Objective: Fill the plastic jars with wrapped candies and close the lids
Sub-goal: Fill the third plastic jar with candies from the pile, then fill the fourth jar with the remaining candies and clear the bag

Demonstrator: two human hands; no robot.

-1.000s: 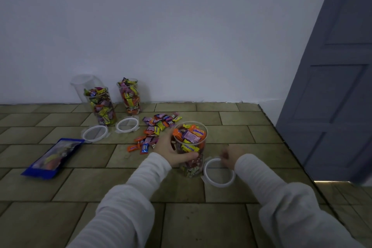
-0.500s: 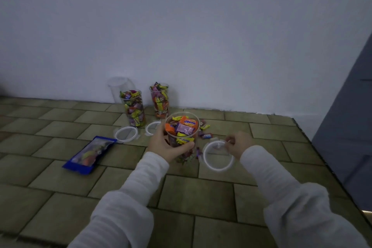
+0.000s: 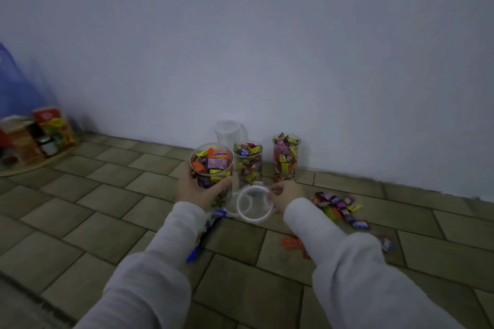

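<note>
A grey wall (image 3: 267, 48) stands behind a tiled floor (image 3: 93, 208). By the wall stand two filled jars (image 3: 248, 163), open. The left hand (image 3: 196, 189) has its fingers curled around a third full jar (image 3: 212, 165), lifted, without lid. The right hand (image 3: 284, 196) pinches a clear lid (image 3: 254, 204) just beside it. Loose candies (image 3: 336, 208) lie on the floor at the right.

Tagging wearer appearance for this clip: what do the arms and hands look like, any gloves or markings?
Both arms wear long, loose pale grey-white sleeves, faintly ribbed, ending at the wrists. The left hand and right hand are bare: no gloves, rings, watch or markings visible.
</note>
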